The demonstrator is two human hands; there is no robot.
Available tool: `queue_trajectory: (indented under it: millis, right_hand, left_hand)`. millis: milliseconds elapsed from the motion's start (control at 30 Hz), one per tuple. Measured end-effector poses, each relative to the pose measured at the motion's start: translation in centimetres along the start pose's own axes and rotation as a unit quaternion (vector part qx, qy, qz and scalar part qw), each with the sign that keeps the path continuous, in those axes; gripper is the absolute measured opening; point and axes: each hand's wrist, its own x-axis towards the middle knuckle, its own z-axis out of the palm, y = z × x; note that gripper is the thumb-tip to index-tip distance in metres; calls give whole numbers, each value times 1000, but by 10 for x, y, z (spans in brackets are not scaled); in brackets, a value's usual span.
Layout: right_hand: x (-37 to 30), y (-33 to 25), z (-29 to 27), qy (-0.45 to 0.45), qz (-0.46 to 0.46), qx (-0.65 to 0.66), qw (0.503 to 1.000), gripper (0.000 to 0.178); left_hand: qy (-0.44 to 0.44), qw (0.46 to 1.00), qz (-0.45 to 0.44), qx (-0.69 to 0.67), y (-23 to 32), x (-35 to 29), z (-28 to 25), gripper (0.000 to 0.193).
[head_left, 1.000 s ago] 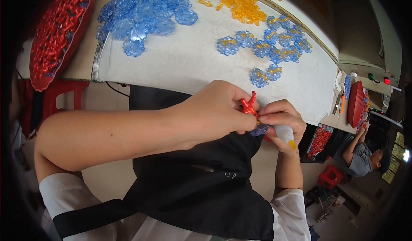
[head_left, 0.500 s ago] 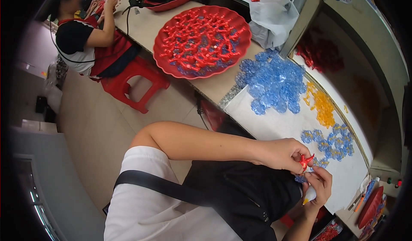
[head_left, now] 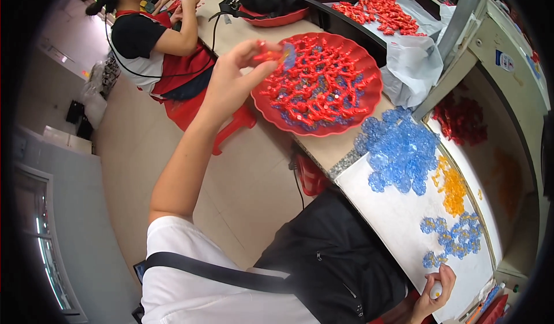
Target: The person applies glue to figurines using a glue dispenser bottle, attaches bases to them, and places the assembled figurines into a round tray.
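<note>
Left hand [head_left: 235, 73] pinches a blurred red-and-blue piece [head_left: 284, 56] at the left rim of the red scalloped tray [head_left: 375, 87], long axis roughly crosswise, blue end tray-side; right hand [head_left: 426, 304], well apart, grips a white bottle [head_left: 436, 290].

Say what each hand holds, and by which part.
Left hand: a red piece with a translucent blue disc, pinched by the red part. Right hand: a white bottle with yellow tip, around its body.

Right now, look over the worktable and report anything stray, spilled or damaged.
One small orange piece lies apart from the orange pile, on the pale ledge beside it; it looks odd because the others lie grouped. No spill or damage stands out.
</note>
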Motion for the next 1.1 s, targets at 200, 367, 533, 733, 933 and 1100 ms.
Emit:
queue_trajectory:
  millis: [200,367,533,733,933,1100]
  right_hand:
    - [10,-8,19,1,18,50,999,21]
    - [18,-19,22,-6,3,41,999,19]
    - [7,-17,16,-21,6,33,999,25]
    - [-1,-13,11,-14,31,25,999,26]
    - [9,-18,15,-14,44,28,999,20]
    - [8,-21,15,-13,61,24,998,21]
  left_hand:
    - [-82,987,1,138,-10,-11,-18,18]
    - [-34,967,137,211,-22,54,0,21]
    - [-25,932,185,310,-55,121,40,22]
    - [-65,867,278,407,-75,143,62,24]
    - [-226,864,200,404,-79,163,58,23]
    - [-378,839,115,373,-63,177,57,21]
